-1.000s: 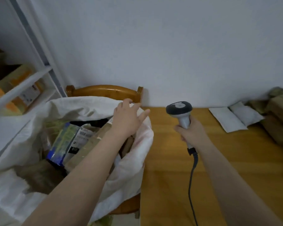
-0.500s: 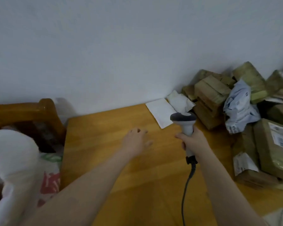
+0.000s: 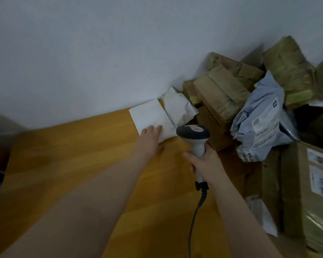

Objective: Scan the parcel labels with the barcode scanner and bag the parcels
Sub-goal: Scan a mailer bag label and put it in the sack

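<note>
My left hand (image 3: 150, 139) reaches across the wooden table (image 3: 82, 164) and lays its fingers on the near corner of a flat white parcel (image 3: 149, 115) by the wall. A second, crumpled white parcel (image 3: 177, 107) lies just to its right. My right hand (image 3: 206, 164) grips the handle of the grey and white barcode scanner (image 3: 193, 134), held upright with its head beside the white parcels. Its dark cable (image 3: 194, 220) hangs down toward me. The bag is out of view.
A heap of brown taped boxes (image 3: 220, 94) fills the table's right side against the wall. A grey plastic mailer (image 3: 263, 120) with a label lies on them. A large labelled carton (image 3: 309, 192) stands at the near right.
The view swung right, away from the white bag on the chair. My left hand left the bag, crossed the table and reached the flat white parcel. The scanner moved along with my right hand.
</note>
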